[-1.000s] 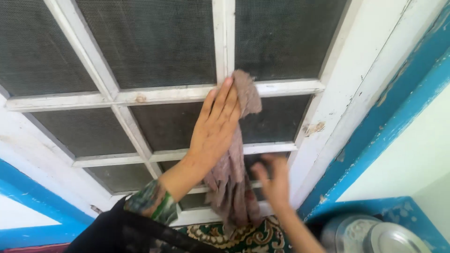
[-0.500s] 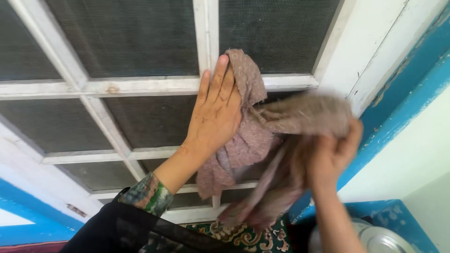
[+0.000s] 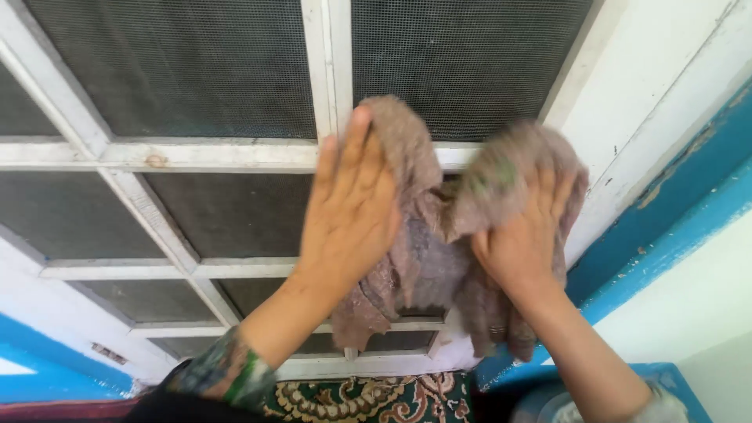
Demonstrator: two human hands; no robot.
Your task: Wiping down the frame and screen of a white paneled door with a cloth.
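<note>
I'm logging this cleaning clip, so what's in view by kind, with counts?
Hands: 2, left and right, both on the cloth
Cloth: 1, brownish
Window: 1, white-framed, with mesh
Rug: 1, patterned
Total: 5

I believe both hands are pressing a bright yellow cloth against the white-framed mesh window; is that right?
Not quite: the cloth is a dull brownish-grey, not yellow. The head view shows the left hand and right hand both on it, against the white-framed mesh window.
</note>
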